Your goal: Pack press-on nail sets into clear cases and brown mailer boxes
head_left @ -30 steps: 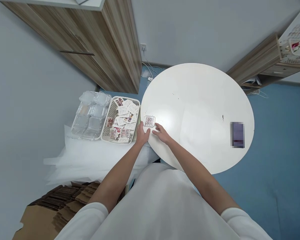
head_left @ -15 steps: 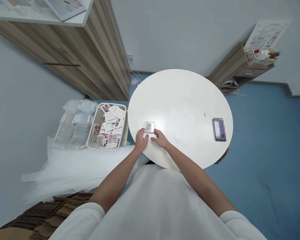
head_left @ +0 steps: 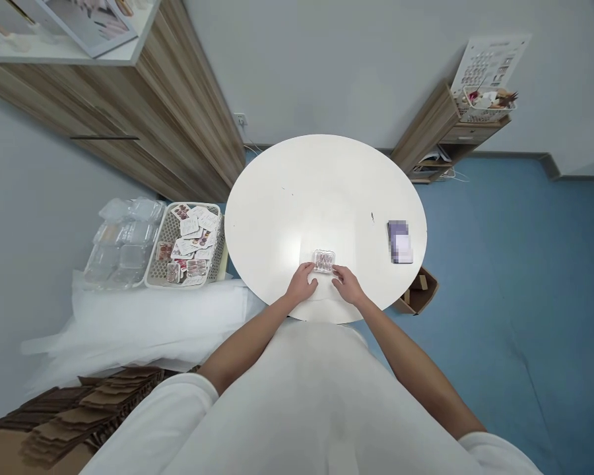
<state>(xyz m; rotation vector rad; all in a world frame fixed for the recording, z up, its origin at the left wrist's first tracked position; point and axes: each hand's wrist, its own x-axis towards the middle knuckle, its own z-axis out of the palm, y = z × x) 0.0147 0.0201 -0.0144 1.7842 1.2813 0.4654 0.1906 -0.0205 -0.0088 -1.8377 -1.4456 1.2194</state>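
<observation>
A small clear plastic box (head_left: 323,261) with reddish pieces inside, possibly press-on nails, is at the near part of the round white table (head_left: 321,171). My left hand (head_left: 301,285) has its fingertips on the box's left edge, thumb set apart on the near side. On the opposite edge, the fingers of my right hand (head_left: 347,285) touch the right near corner. The two hands grip the box between them. Whether its underside rests on the tabletop, I cannot tell.
Left of the table, a white basket (head_left: 160,269) carries printed cards and small clear boxes, beside a pile of clear plastic containers (head_left: 123,244). A blurred dark purple object (head_left: 398,241) lies at the table's right. Below that edge, a cardboard box (head_left: 422,293) stands on the floor.
Both hands have shifted right with the clear box, from the table's left side toward its middle. The view has turned too, so more of the cardboard box on the floor shows.
</observation>
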